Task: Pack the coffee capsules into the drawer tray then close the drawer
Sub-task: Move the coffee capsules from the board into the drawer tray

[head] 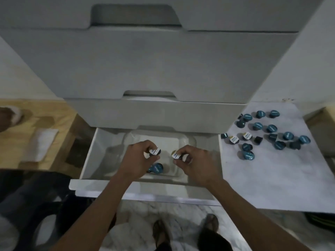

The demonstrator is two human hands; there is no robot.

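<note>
White drawer (87,156) stands open below me, clear tray (186,140) inside; left hand (137,160) pinches a white-lidded capsule (154,151), right hand (197,160) pinches another (176,154); teal capsule (156,168) lies in tray; loose capsules (257,126) on marble-patterned board (272,178) to the right; lid print unreadable.

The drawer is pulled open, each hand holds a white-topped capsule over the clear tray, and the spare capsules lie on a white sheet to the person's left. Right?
Not quite. The head view shows the spare capsules on the white sheet to the person's right. The rest holds: the drawer is open, and the left hand and right hand each hold a white-topped capsule over the clear tray.
</note>
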